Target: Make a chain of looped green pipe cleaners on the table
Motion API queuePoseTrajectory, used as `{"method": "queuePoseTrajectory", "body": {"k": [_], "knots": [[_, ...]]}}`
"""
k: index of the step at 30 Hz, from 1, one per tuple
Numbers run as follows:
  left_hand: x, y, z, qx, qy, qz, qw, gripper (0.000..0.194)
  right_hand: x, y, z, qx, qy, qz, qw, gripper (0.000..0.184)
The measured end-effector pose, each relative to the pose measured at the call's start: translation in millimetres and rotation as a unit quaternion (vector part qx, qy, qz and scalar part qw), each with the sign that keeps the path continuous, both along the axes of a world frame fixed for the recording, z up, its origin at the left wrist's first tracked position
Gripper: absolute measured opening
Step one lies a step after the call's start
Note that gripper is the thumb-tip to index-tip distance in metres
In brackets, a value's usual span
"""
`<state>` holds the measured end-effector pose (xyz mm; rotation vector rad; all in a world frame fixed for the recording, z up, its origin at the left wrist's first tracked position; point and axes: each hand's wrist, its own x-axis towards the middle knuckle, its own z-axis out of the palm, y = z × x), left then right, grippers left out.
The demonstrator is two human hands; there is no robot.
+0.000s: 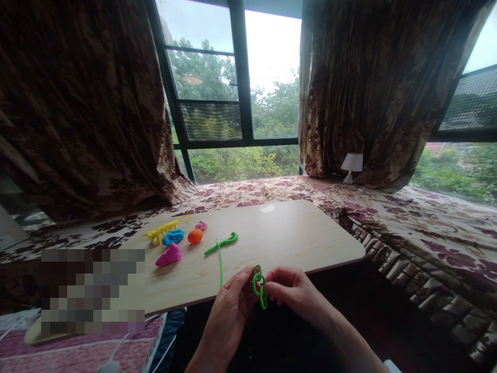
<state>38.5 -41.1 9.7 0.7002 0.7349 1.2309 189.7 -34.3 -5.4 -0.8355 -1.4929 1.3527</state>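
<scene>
The green chain (261, 293) is between both hands, by the table's (287, 235) near edge. The left hand (233, 300) pinches its rings; the right hand (289, 287) appears to pinch the lower ring. The step looks like joining or closing a ring; the next move calls for light, steady fingertip pressure.

The pale table (287, 233) bears yellow, blue, pink, orange and green pieces (195, 237).

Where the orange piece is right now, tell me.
In the head view, the orange piece lies on the left side of the table, right of the blue piece and below the small pink piece.
</scene>
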Motion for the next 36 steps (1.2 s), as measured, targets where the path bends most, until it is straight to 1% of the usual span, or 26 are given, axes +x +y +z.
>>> {"method": "queuePoseTrajectory", "body": {"k": [5,10,13,15,17,19,23,26,28,30,32,34,36], "knots": [[-1.8,2.7,-5.1,0.004,0.026,0.015,1.0,0.019,4.7,4.5,2.2,-0.003,0.002,-0.034,0.999,0.024],[-3.0,4.9,-10.9,-0.003,0.028,0.021,0.999,0.019,9.4,5.5,3.2,-0.002,0.013,-0.059,0.998,0.027],[-3.4,5.8,-13.7,-0.008,0.026,0.021,0.999,0.021,11.2,7.4,2.3,0.011,0.005,-0.07,0.997,0.029],[-4.1,6.6,-14.9,-0.01,0.035,0.03,0.999,0.027,12.4,13.9,3.8,0.037,-0.03,-0.089,0.995,0.028],[-6.3,7.5,-15.5,0.0,0.056,0.058,0.997,0.033,14.7,27.3,7.3,0.081,-0.097,-0.126,0.984,0.028],[-10.6,8.8,-15.5,0.021,0.079,0.093,0.992,0.036,19.5,47.3,11.3,0.115,-0.161,-0.164,0.966,0.029],[-22.6,11.8,-14.8,0.062,0.119,0.15,0.979,0.037,40.6,89.4,14.4,0.132,-0.24,-0.211,0.938,0.026],[-29.8,14.2,-13.7,0.079,0.163,0.187,0.965,0.037,63.1,104.7,12.1,0.138,-0.299,-0.249,0.911,0.023],[-33.5,16.0,-12.4,0.09,0.2,0.215,0.952,0.037,76.1,105.6,9.7,0.141,-0.325,-0.273,0.894,0.025],[-38.1,18.2,-11.3,0.098,0.261,0.249,0.928,0.035,84.0,102.6,6.8,0.142,-0.345,-0.288,0.882,0.028],[-45.0,21.1,-11.1,0.117,0.346,0.28,0.888,0.031,85.9,99.5,3.6,0.147,-0.359,-0.292,0.874,0.028],[-54.1,24.4,-12.4,0.153,0.424,0.305,0.839,0.025,83.1,99.1,0.2,0.155,-0.37,-0.291,0.868,0.027],[-63.5,27.8,-14.9,0.187,0.465,0.323,0.803,0.021,78.5,102.0,-2.7,0.16,-0.379,-0.286,0.866,0.024]]}}
